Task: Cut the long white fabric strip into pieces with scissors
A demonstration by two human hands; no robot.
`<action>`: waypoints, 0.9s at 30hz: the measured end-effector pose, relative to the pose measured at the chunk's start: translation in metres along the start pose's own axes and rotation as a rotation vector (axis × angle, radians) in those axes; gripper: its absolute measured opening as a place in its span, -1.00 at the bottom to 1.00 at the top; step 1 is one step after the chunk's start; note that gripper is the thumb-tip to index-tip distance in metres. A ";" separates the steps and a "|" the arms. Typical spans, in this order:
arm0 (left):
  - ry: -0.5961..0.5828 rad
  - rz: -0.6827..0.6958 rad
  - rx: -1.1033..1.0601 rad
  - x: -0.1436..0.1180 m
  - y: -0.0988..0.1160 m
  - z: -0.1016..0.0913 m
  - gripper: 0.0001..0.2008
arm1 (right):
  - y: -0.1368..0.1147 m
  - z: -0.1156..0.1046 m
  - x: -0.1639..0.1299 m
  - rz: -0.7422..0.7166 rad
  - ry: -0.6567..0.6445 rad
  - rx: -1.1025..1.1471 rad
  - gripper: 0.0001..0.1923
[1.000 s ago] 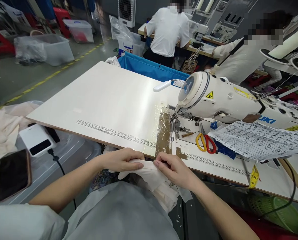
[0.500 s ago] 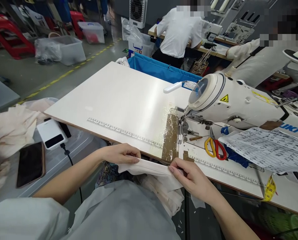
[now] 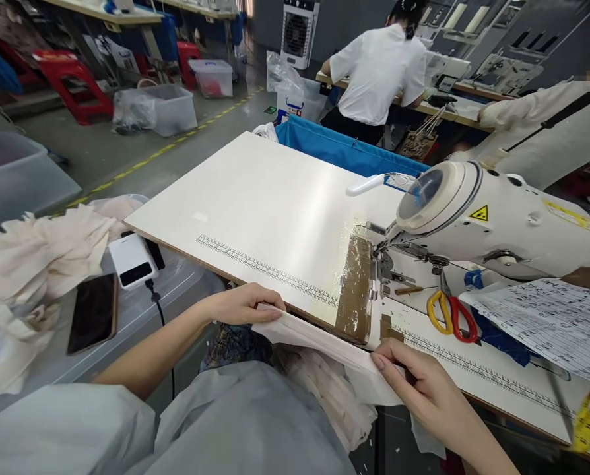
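While spread apart, hands (image 3: 248,307) (image 3: 418,376) (fingers curled) pinch white fabric (image 3: 319,338).

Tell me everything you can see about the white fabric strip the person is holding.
The white fabric strip looks like thin, soft cloth, folded lengthwise. It is stretched along the near edge of the sewing table, above the lap. The left hand pinches one end, the right hand the other. More pale cloth bunches beneath it.

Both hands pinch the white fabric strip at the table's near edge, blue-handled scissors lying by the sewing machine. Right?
Not quite: the head view shows the scissors have one yellow and one red handle, not blue. The rest holds: left hand and right hand pinch the white fabric strip at the white table's near edge, beside the white sewing machine.
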State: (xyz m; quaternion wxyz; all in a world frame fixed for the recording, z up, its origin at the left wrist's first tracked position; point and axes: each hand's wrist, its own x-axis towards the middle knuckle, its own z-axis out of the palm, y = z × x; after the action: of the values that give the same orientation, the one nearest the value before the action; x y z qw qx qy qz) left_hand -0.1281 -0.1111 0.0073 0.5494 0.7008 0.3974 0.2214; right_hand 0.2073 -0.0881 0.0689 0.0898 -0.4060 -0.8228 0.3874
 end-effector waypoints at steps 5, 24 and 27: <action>0.113 -0.016 -0.103 -0.002 -0.005 -0.001 -0.69 | -0.003 0.001 -0.010 0.037 0.096 0.018 -0.62; 0.731 -0.024 -0.616 0.036 0.047 0.023 -0.61 | 0.009 0.085 -0.016 0.012 0.149 0.074 -0.68; 0.784 0.029 -0.640 0.042 0.062 0.030 -0.62 | 0.019 0.067 -0.012 -0.020 0.184 0.064 -0.73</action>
State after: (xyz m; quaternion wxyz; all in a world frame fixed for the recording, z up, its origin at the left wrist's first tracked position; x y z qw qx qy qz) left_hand -0.0621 -0.1004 0.0520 0.5430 0.3669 0.4764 0.5861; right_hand 0.1954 -0.1275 0.0116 0.1818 -0.4285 -0.8024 0.3734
